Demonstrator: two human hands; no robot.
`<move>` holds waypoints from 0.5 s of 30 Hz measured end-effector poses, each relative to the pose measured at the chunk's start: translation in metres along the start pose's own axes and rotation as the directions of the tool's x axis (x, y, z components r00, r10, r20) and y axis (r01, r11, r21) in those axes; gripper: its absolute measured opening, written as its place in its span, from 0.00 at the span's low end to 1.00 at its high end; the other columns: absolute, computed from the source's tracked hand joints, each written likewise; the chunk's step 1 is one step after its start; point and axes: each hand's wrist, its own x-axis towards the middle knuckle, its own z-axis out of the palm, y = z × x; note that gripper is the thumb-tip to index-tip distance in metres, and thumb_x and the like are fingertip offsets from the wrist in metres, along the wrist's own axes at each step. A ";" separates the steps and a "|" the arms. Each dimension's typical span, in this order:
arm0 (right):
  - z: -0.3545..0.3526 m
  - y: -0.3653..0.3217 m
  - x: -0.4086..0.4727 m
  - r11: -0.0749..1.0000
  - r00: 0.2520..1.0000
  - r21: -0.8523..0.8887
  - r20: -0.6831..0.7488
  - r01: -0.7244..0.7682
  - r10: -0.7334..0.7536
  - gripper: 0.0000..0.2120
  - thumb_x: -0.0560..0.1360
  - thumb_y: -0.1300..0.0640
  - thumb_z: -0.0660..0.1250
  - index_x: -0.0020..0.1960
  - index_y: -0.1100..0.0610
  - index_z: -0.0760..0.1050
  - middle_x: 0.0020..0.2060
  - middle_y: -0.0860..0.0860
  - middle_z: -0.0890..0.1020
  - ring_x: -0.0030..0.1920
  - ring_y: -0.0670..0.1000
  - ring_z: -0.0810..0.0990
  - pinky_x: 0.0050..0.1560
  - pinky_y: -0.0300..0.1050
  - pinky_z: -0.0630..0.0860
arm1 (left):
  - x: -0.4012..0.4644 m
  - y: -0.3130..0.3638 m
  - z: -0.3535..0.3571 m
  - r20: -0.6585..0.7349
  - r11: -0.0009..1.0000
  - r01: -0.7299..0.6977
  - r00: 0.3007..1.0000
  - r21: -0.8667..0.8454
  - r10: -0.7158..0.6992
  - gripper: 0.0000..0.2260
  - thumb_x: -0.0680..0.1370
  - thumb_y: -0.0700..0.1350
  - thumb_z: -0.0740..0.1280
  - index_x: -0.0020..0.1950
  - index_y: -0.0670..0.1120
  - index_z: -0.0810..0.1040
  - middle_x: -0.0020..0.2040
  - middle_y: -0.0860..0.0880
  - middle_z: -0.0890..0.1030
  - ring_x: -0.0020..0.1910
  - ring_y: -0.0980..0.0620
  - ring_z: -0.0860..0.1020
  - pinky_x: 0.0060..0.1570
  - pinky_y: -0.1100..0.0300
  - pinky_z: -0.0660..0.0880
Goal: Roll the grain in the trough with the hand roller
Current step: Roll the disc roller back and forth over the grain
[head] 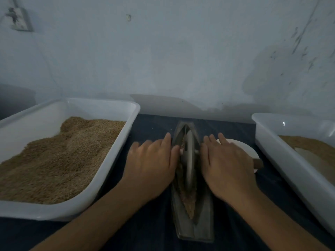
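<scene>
A: Head view. We log the trough (193, 214), a dark boat-shaped one, lying lengthwise at 6 o'clock on the dark cloth (148, 223), its far tip toward 12.

B: We see the grain (188, 200) as a brown strip along the groove, mostly in the near half. The hand roller (189, 156), a pale disc on edge, stands in the groove at the far half.

A: Left hand (152, 160) at 9 o'clock of the disc: fingers straight, flat, palm down over the axle end. Not curled. We note motion blur on the fingertips.

B: Right hand (226, 162) at 3 o'clock of the disc, same posture, fingers extended and lying over the other axle end. Neither hand wraps anything that we can see.

A: Left tub (116, 105), white, at 9 o'clock, well filled with grain. Right tub (272, 147), white, at 3 o'clock, holds a thinner layer.

B: White dish (243, 147) just beyond the right hand, partly hidden by it. A brown piece at its near edge; we cannot tell what it is.
</scene>
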 end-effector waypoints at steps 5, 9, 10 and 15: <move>-0.006 0.002 -0.037 0.999 0.990 -0.010 -0.127 0.053 -0.054 0.33 0.85 0.40 0.40 0.78 0.54 0.71 0.75 0.51 0.73 0.78 0.52 0.69 0.74 0.55 0.68 | -0.028 0.000 -0.012 -0.041 0.996 -0.065 0.997 -0.061 0.062 0.26 0.87 0.59 0.49 0.75 0.47 0.73 0.61 0.53 0.83 0.53 0.52 0.82 0.52 0.48 0.77; 0.004 0.006 0.023 1.000 0.999 0.026 0.044 0.014 -0.015 0.32 0.84 0.43 0.37 0.71 0.52 0.74 0.71 0.50 0.78 0.78 0.54 0.67 0.66 0.55 0.72 | 0.027 0.003 0.006 0.032 0.999 0.034 0.999 0.014 -0.034 0.29 0.85 0.60 0.41 0.74 0.52 0.73 0.60 0.52 0.84 0.56 0.48 0.81 0.53 0.47 0.70; 0.008 0.007 0.044 1.000 0.999 0.019 0.049 -0.012 0.011 0.28 0.85 0.45 0.39 0.61 0.51 0.77 0.63 0.50 0.82 0.74 0.57 0.71 0.58 0.56 0.73 | 0.045 0.002 0.014 0.039 0.997 0.051 0.998 0.062 -0.053 0.29 0.84 0.59 0.39 0.70 0.53 0.75 0.57 0.50 0.85 0.54 0.45 0.81 0.49 0.47 0.68; 0.015 0.005 0.103 0.989 0.988 -0.038 0.045 -0.145 0.147 0.15 0.84 0.53 0.50 0.41 0.50 0.69 0.50 0.52 0.80 0.49 0.57 0.75 0.44 0.51 0.65 | 0.104 -0.003 0.033 0.167 0.984 0.078 0.980 0.162 -0.105 0.18 0.85 0.51 0.43 0.51 0.51 0.71 0.53 0.47 0.83 0.46 0.40 0.78 0.44 0.47 0.64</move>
